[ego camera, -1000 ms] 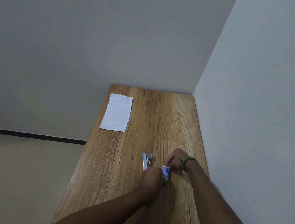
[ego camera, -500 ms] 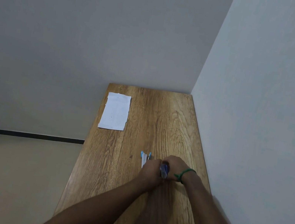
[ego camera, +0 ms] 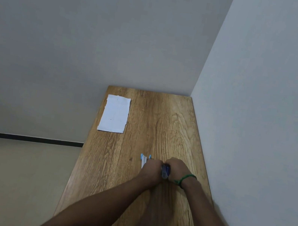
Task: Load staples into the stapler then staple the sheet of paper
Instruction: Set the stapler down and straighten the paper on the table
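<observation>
A white sheet of paper (ego camera: 114,114) lies flat at the far left edge of the wooden surface (ego camera: 163,115), well apart from both hands. Nearer the person and to the right, a light blue stapler (ego camera: 144,159) rests on the surface, apparently swung open, its near end hidden behind the left hand (ego camera: 151,169). That hand is curled, knuckles up, and grips the left side of a small dark blue staple box (ego camera: 165,171), which sits squeezed between the two hands just above the surface. The right hand (ego camera: 178,169) is curled over the box's other side and holds it too; the fingertips of both hands are hidden. A green band (ego camera: 186,179) circles the right wrist, close to the grey wall (ego camera: 262,112).
</observation>
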